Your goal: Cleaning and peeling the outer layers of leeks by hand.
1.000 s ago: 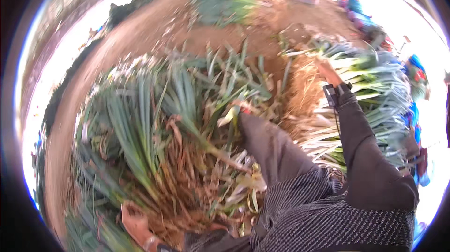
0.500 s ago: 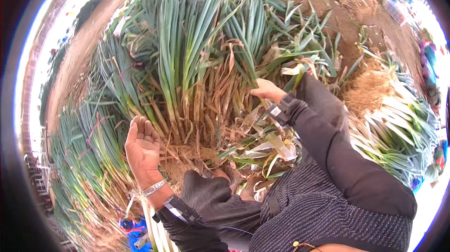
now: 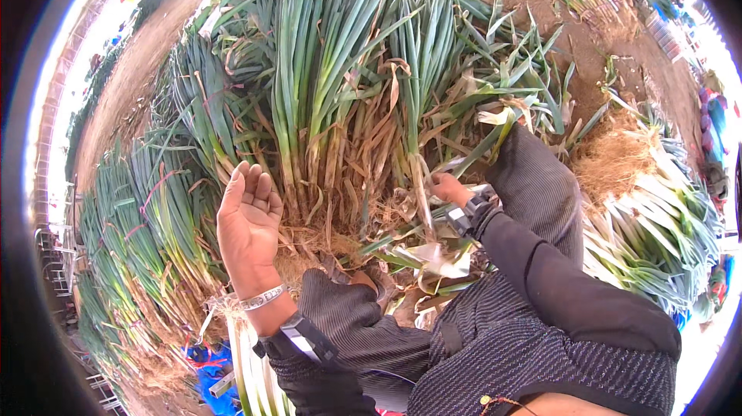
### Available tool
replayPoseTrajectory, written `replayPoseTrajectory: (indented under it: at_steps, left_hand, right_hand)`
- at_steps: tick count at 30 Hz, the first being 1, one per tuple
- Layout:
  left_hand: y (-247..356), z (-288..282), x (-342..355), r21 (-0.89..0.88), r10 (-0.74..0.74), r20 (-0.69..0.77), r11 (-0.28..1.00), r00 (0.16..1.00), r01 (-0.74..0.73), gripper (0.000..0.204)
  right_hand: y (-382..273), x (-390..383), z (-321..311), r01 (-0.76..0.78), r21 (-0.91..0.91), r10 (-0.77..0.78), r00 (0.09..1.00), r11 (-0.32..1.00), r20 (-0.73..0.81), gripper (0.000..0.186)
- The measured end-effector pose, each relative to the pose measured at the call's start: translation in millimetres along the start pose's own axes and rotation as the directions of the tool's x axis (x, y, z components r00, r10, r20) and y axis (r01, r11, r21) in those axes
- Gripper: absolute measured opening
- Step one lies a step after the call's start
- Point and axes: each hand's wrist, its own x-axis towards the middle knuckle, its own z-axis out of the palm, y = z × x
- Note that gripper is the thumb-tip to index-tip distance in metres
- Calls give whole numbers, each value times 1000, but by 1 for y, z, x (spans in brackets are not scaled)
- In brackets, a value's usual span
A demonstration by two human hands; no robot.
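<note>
Right hand (image 3: pixel 450 189) has dropped down the length of one leek (image 3: pixel 420 192) in the last half second; left hand (image 3: pixel 252 234) about as before. Right fingers curled at the leek's pale stem; cannot tell whether they grip it. Left palm up, fingers loosely bent and parted, holding nothing.

Leek lies at the right edge of a large leek heap (image 3: pixel 301 68), leaves pointing away from the wearer, roots nearer. Surface: brown earth floor (image 3: pixel 572 22), littered near the feet with roots and pale leaf scraps. More leek bundles (image 3: pixel 158 215) at left; pale-stemmed leeks (image 3: pixel 641 223) beyond the right knee. Blue sheeting (image 3: pixel 212 381) lower left. Surroundings brightly lit, edges washed white.
</note>
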Motion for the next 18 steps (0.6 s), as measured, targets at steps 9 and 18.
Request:
replayPoseTrajectory:
  at_steps: [9,18]
  left_hand:
    - [-1,1,-5,-5,-6,-12,1000,1000,5,25]
    - [-8,10,-7,23,-13,-6,1000,1000,13,27]
  right_hand:
    - [6,14,-2,-231,363,234,972,903,38,65]
    - [-58,10,12,-264,592,132,957,761,256,71]
